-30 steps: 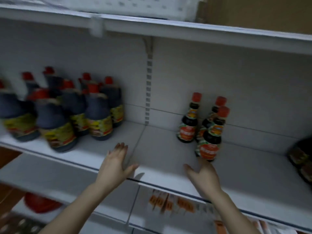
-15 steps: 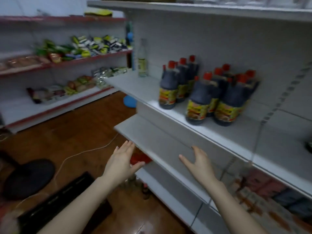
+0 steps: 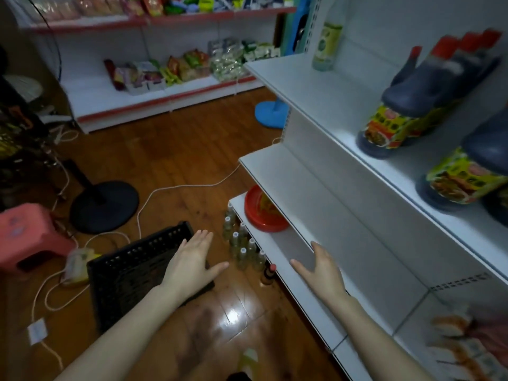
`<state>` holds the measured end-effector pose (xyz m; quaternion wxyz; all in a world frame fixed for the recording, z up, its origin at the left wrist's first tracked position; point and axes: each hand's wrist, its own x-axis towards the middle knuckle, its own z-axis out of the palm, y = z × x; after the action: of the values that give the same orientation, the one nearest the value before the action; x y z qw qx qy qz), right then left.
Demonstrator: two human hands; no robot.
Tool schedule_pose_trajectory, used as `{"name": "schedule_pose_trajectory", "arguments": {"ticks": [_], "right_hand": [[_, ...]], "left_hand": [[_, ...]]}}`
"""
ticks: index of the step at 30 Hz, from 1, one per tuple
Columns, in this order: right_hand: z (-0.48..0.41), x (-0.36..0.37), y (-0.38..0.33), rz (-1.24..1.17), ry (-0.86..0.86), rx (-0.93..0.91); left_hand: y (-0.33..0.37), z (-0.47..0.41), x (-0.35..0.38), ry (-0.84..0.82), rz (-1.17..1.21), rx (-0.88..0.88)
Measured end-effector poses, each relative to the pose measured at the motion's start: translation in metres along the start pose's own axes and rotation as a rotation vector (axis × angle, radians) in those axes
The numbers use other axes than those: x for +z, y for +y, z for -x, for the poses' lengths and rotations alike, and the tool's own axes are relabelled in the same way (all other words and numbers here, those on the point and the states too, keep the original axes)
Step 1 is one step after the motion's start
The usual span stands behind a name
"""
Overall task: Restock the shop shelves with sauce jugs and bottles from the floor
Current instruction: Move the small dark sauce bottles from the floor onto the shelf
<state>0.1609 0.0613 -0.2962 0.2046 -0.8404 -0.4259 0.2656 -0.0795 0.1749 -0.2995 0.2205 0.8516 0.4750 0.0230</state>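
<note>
Several small clear bottles (image 3: 241, 244) with white caps stand on the wooden floor beside the white shelf unit (image 3: 324, 188). A dark sauce bottle (image 3: 267, 274) with a red cap stands just in front of them. Dark sauce jugs (image 3: 417, 86) with red caps and yellow labels sit on the upper shelf at the right. My left hand (image 3: 192, 257) hovers flat and empty over a black crate. My right hand (image 3: 321, 270) is spread, empty, in front of the lower shelf edge. A pale green bottle (image 3: 327, 39) stands at the upper shelf's far end.
A black plastic crate (image 3: 132, 270) lies on the floor under my left hand. A red dish (image 3: 261, 213) sits on the bottom shelf. A pink stool (image 3: 24, 235), a black fan base (image 3: 104, 204), white cables (image 3: 176, 188) and a blue stand (image 3: 270, 114) are on the floor. Snack shelves line the far wall.
My view has swung left and down from the shelf with the jugs toward the floor. Both hands stayed empty and spread, now lower, near the crate and the floor bottles.
</note>
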Motion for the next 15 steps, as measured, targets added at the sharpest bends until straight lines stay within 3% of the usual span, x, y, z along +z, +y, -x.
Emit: {"name": "schedule_pose_trajectory", "arguments": {"ticks": [8, 15], "right_hand": [[-0.066, 0.052, 0.045, -0.027, -0.11, 0.118], [-0.117, 0.134, 0.108, 0.021, -0.172, 0.205]], "left_hand": [[-0.013, -0.062, 0.066, -0.147, 0.048, -0.071], [-0.039, -0.114, 0.167, -0.29, 0.079, -0.111]]}}
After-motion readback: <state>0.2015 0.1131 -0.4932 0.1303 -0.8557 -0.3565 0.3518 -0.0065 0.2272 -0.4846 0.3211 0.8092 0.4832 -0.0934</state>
